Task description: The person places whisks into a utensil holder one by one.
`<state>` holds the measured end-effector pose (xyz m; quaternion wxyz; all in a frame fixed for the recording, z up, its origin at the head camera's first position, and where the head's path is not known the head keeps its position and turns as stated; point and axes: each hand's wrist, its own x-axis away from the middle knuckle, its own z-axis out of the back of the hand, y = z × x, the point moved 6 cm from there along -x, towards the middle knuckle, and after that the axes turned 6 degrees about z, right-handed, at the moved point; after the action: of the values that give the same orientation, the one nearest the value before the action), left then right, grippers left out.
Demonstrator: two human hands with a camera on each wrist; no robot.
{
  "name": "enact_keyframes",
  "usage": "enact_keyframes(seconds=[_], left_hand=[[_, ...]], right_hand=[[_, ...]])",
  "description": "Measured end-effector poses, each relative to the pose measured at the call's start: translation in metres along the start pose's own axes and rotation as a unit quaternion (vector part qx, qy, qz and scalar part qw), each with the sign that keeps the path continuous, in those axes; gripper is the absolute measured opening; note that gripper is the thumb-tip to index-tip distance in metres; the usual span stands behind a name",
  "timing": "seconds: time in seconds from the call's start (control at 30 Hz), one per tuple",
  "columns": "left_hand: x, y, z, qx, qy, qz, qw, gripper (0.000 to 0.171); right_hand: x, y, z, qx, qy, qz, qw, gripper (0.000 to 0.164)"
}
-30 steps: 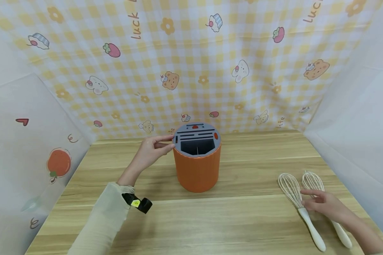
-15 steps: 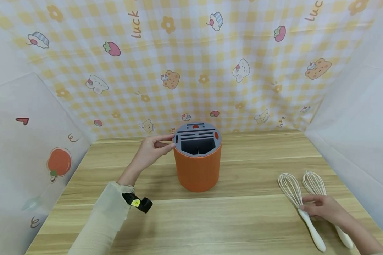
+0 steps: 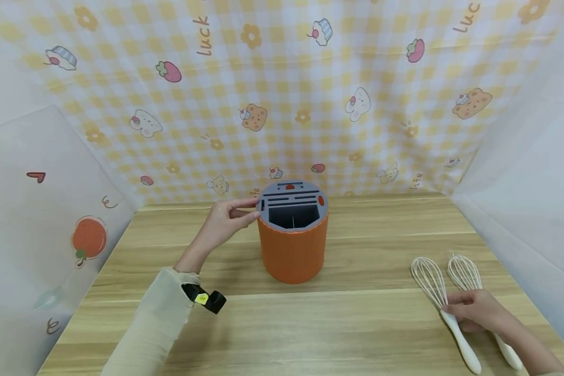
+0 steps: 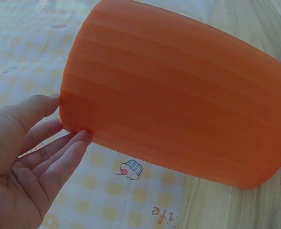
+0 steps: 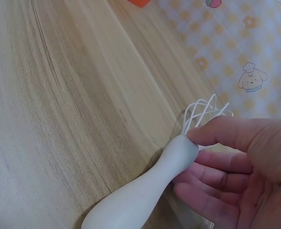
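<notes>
A round orange utensil holder with a grey slotted lid stands upright on the table. My left hand touches the left side of its rim with thumb and fingertips, fingers fairly straight. In the left wrist view the fingers rest against the orange wall near the top edge. At the right lie two whisks with white handles. My right hand pinches the nearer whisk where handle meets wires; in the right wrist view the thumb lies on its handle. The other whisk is partly hidden under that hand.
The wood-grain table runs back to a yellow checked cloth right behind the utensil holder. White sheets hang at the left and right sides.
My right hand has come down from hovering over the whisks and taken hold of the nearer one. The left hand stays at the utensil holder's rim.
</notes>
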<state>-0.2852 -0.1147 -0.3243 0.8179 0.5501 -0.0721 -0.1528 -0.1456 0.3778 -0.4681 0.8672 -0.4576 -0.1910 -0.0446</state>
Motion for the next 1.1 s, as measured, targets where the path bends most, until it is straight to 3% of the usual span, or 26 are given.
enact_keyframes(seconds=[0.3,0.7,1.1], left_hand=[[0.0,0.001,0.0,0.004,0.001,-0.001,1.0,0.041],[-0.001,0.0,0.0,0.004,0.001,-0.001,1.0,0.042],[0.0,0.001,0.0,-0.001,0.004,0.001,1.0,0.042]], right_hand=[[-0.001,-0.001,0.001,0.003,0.015,-0.015,1.0,0.056],[-0.002,-0.02,0.008,-0.013,0.004,0.039,0.999,0.057],[-0.005,-0.044,0.023,0.006,0.016,0.055,0.998,0.057]])
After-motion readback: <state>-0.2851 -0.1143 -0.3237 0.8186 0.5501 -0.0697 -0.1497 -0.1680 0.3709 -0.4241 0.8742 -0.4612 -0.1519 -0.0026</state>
